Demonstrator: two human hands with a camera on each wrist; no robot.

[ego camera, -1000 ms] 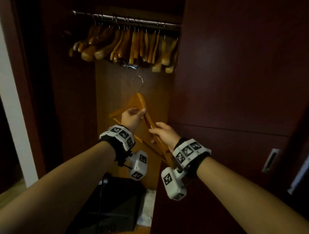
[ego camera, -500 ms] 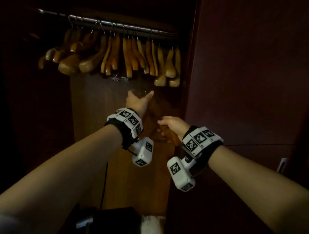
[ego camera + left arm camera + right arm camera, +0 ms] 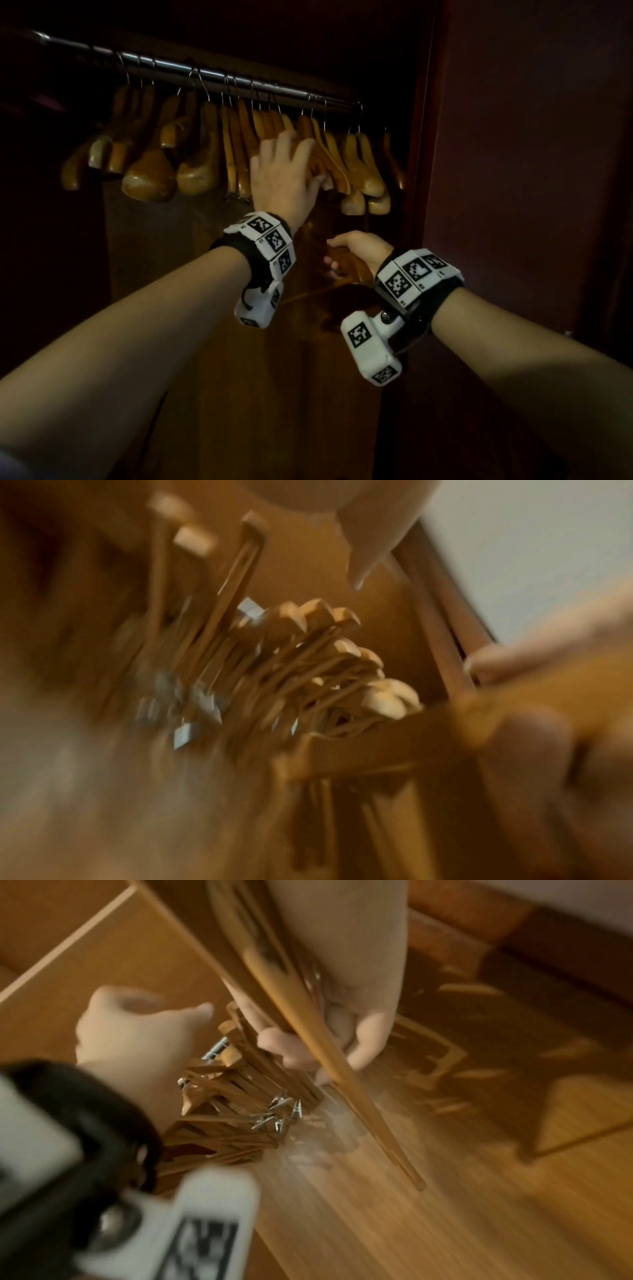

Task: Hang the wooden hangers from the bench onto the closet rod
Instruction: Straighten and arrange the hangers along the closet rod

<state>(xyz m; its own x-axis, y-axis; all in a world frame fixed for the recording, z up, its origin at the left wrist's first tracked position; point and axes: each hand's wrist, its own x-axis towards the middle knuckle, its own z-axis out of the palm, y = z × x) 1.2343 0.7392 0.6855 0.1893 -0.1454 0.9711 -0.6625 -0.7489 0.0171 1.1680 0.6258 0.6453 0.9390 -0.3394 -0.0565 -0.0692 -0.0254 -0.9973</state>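
Reaching up, the left hand (image 3: 282, 174) lies with spread fingers against the hung wooden hangers (image 3: 236, 150) crowded on the closet rod (image 3: 212, 75). Lower down, the right hand (image 3: 359, 251) curls round a wooden hanger (image 3: 308, 1031), just beside the dark closet door (image 3: 527, 171).

closet's pretty dim inside, with a dark reddish-brown door panel (image 3: 527, 178) on the right and a lighter wood back wall (image 3: 246, 394) behind it all. right wrist view shows blurry shadows on that wall panel (image 3: 428, 1191), and a pale wall (image 3: 534, 547) shows at the left wrist view's edge.
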